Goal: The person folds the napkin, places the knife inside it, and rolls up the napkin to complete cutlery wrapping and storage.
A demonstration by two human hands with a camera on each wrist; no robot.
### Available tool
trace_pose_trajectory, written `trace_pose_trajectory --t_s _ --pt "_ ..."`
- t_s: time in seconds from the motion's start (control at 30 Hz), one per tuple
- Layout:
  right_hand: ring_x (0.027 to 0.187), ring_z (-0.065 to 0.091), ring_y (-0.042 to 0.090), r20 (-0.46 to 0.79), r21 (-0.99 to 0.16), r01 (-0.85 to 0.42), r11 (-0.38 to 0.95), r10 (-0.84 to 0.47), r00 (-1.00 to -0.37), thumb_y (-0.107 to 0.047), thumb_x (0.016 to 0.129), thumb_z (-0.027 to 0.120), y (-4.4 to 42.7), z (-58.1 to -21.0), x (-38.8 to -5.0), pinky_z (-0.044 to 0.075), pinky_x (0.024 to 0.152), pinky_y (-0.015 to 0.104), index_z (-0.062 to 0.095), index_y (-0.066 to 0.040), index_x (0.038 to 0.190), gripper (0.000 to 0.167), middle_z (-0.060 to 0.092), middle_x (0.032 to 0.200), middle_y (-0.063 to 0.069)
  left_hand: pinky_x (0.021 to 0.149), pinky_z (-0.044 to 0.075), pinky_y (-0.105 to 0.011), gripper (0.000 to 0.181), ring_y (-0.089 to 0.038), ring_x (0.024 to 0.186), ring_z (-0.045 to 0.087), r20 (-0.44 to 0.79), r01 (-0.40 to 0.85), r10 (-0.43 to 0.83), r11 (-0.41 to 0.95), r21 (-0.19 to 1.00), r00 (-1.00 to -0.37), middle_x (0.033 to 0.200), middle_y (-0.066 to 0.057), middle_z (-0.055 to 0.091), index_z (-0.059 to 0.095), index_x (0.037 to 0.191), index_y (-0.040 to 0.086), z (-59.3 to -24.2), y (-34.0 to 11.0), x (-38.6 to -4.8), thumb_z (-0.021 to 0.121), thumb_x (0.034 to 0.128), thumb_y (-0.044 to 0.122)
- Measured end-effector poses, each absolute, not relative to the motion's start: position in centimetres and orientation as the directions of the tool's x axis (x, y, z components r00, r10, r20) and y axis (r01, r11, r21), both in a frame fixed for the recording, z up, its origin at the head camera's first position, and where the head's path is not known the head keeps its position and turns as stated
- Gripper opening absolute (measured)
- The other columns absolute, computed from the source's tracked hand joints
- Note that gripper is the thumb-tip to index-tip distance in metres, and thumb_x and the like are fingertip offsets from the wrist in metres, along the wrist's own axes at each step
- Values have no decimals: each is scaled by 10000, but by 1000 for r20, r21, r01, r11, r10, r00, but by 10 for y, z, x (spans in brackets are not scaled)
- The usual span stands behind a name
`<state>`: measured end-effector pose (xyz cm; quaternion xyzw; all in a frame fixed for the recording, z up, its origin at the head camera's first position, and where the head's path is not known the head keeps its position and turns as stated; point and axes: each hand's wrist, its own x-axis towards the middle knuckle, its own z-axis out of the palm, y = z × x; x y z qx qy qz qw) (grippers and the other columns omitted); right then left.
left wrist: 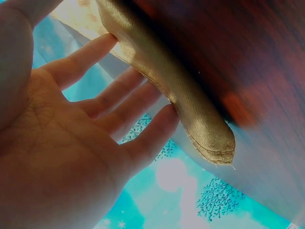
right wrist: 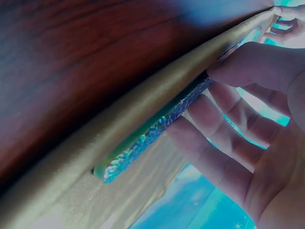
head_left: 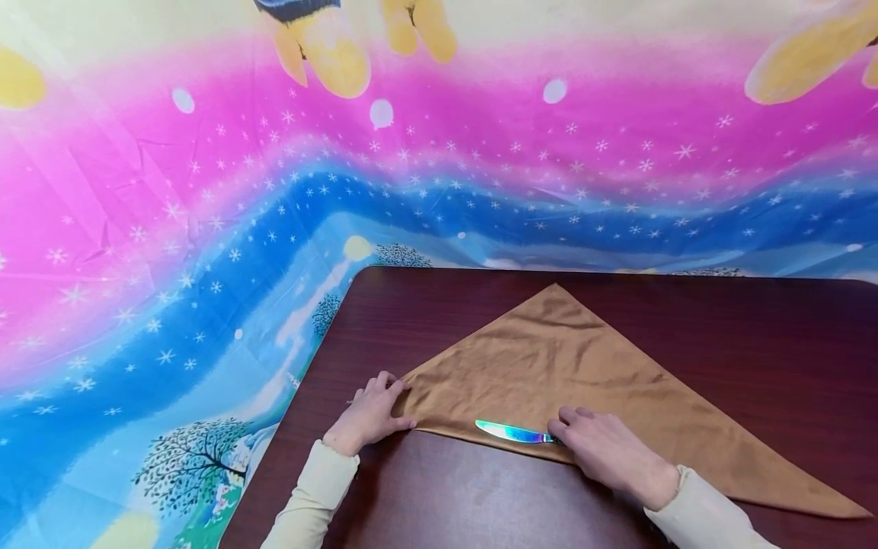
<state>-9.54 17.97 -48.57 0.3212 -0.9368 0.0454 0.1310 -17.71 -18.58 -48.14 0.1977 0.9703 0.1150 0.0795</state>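
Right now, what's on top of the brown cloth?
A knife is on the cloth by its front edge, handle in the right hand; the left hand touches one end. Cloth beneath the right hand is hidden.

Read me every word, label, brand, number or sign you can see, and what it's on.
None: I can read no text on the knife, brown cloth, table or printed backdrop.
Backdrop: snowflakes and trees are pictures, not lettering.
Knife: the right hand covers part of the handle, so any mark there cannot be read.
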Motion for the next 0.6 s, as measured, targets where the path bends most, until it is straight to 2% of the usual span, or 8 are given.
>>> trace_pose_trajectory --t_s 0.13,0.33,0.5,0.6 --pt "608 521 148 275 -9 -611 792 -586 -762 -40 735 686 182 -486 -96 335 422 275 535 -198 754 220 473 699 -82 794 431 -500 606 -302 1047 519 -92 372 402 898 235 -911 1169 -119 525 604 1256 100 -481 -185 -177 783 770 414" --pt "601 492 128 247 -41 -596 802 -570 -784 -74 688 697 191 -486 -98 329 436 264 500 -198 722 235 448 702 -86 822 426 -504 607 -291 1058 512 -108 360 392 903 234 -914 1174 -115 521 600 1269 96 -481 -185 -178 779 780 408" --pt "614 423 74 200 -101 -564 820 -538 -819 -157 713 736 202 -483 -97 322 470 256 486 -220 741 260 407 731 -104 835 424 -503 611 -292 1066 510 -118 355 388 906 229 -914 1181 -117 520 597 1277 95 -480 -184 -178 776 785 409" --pt "600 345 56 125 -137 -511 849 -497 -859 -204 751 739 209 -479 -96 292 485 237 478 -219 756 262 362 735 -96 830 423 -502 609 -292 1061 509 -115 359 392 904 231 -913 1178 -116 520 596 1277 96 -479 -184 -177 776 785 407"
